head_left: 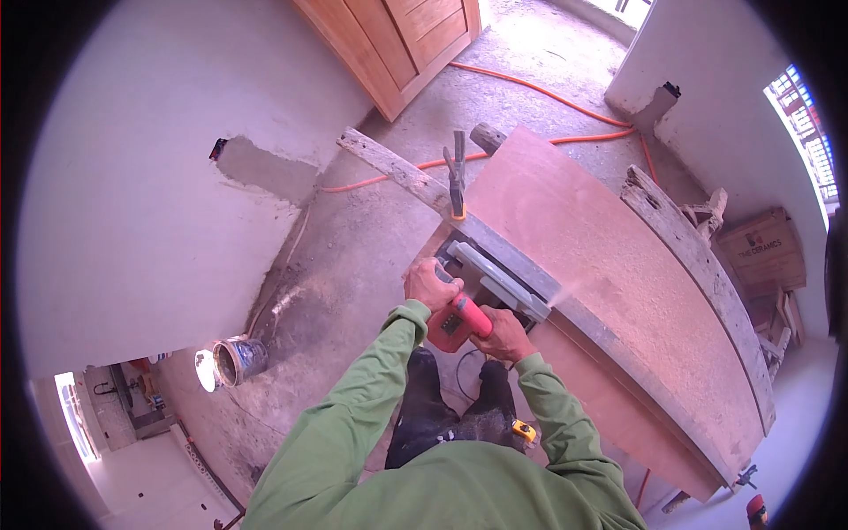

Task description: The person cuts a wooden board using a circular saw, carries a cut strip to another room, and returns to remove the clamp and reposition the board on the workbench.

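Observation:
A red and grey power tool [461,320] rests on a reddish plywood sheet [539,190], its metal base against a long straight board [609,349] laid across the sheet. My left hand [431,284] is closed on the tool's front grip. Around its red rear handle, my right hand [505,336] is wrapped. Dust sprays from the tool's right end over the sheet. A black clamp [457,181] stands upright at the board's far end. The tool's blade is hidden.
A weathered plank [707,274] lies along the sheet's right side. An orange cord [548,93] crosses the floor past a wooden door [406,40]. A bucket [240,360] sits at left; a cardboard box [761,252] at right. A yellow tape measure [524,430] is by my right leg.

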Demonstrator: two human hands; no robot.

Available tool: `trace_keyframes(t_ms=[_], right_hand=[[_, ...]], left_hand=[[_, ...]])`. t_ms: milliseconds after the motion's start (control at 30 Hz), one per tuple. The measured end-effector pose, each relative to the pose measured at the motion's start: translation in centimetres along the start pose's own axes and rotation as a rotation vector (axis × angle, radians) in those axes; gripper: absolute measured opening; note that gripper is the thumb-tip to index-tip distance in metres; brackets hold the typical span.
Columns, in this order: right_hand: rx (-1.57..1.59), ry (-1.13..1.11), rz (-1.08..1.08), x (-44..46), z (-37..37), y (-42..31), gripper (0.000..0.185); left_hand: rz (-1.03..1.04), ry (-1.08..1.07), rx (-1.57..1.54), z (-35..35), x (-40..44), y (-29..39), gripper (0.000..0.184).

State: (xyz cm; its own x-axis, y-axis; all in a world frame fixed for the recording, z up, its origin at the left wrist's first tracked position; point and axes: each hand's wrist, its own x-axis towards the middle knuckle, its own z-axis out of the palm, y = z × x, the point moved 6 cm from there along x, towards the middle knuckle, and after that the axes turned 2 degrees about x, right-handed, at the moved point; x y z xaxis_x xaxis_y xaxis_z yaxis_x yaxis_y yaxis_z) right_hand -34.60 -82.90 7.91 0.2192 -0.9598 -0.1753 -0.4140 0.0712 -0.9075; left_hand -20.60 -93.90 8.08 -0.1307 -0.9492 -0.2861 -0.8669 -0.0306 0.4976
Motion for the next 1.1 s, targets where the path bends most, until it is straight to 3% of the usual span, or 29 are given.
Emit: trace_keyframes(t_ms=[1100], right_hand=[[-0.076, -0.012, -0.051, 4.8, 1.9, -1.7, 0.030]], left_hand=[[-0.051, -0.011, 0.006, -3.1, 3.3, -2.5, 0.035]])
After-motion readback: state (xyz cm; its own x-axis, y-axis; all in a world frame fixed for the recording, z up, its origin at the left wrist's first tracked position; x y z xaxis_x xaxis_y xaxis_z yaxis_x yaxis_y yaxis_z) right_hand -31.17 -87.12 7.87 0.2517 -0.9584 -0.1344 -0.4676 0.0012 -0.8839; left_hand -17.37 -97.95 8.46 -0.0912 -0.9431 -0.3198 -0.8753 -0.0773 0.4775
